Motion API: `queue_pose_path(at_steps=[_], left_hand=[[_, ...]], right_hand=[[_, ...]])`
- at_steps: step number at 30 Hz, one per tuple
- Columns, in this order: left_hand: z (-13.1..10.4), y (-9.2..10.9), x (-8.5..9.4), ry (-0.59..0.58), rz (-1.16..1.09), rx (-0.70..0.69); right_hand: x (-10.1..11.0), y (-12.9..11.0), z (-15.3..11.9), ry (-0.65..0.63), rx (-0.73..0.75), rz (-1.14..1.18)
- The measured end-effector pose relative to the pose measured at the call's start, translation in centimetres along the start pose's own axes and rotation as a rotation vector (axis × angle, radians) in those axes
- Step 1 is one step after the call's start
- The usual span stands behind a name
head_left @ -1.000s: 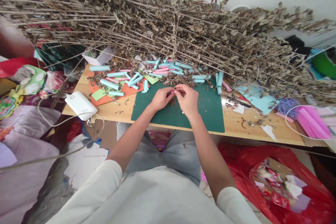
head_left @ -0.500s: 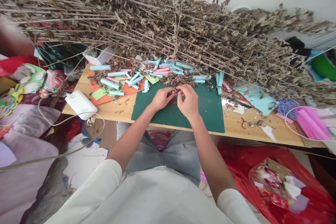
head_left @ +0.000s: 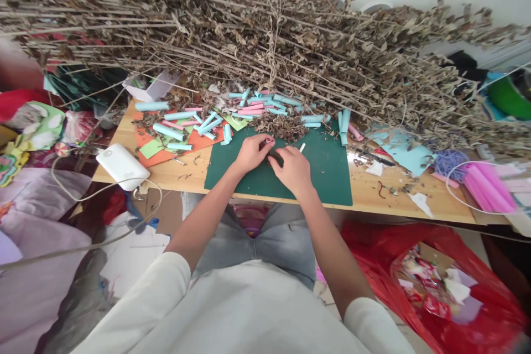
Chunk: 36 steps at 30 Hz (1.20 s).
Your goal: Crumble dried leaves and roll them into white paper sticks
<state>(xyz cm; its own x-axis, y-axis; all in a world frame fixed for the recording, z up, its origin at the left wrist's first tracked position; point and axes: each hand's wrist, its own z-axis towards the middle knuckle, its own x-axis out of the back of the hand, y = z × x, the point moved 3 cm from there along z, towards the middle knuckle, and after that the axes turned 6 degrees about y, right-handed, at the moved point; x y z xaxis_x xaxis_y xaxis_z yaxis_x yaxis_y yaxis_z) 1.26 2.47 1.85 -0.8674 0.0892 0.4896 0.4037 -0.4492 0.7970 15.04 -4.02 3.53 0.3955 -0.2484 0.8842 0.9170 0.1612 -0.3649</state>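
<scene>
The left hand pinches a small pink paper roll over the flat dark-green mat; the right hand sits near it, thumb and fingers parted, perhaps touching brown dried-leaf crumbs, seen from here.

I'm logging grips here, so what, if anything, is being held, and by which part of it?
The left hand holds a small pink roll near its one visible end; the rest is hidden. Whether the right hand holds anything cannot be told.
</scene>
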Motion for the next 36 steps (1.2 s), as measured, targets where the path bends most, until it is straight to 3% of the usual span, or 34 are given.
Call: queue_pose_path(at_steps=[6, 10, 15, 19, 28, 36], left_hand=[[0.0, 0.0, -0.1, -0.005, 0.019, 0.009], [0.0, 0.1, 0.0, -0.004, 0.035, 0.008], [0.1, 0.2, 0.1, -0.027, 0.048, 0.026], [0.0, 0.2, 0.1, -0.053, 0.025, 0.030], [-0.2, 0.1, -0.2, -0.061, 0.033, -0.018], [0.0, 0.2, -0.2, -0.078, 0.012, -0.026]], right_hand=[[-0.8, -0.3, 0.7, -0.030, -0.032, -0.030], [-0.6, 0.1, 0.9, 0.035, -0.061, 0.150], [-0.5, 1.8, 0.5, 0.228, -0.282, 0.484], [-1.2, 2.6, 0.6, 0.287, -0.434, 0.637], [-2.1, 1.9, 1.6, 0.245, -0.386, 0.644], [-1.9, 3.1, 1.6, 0.254, -0.436, 0.701]])
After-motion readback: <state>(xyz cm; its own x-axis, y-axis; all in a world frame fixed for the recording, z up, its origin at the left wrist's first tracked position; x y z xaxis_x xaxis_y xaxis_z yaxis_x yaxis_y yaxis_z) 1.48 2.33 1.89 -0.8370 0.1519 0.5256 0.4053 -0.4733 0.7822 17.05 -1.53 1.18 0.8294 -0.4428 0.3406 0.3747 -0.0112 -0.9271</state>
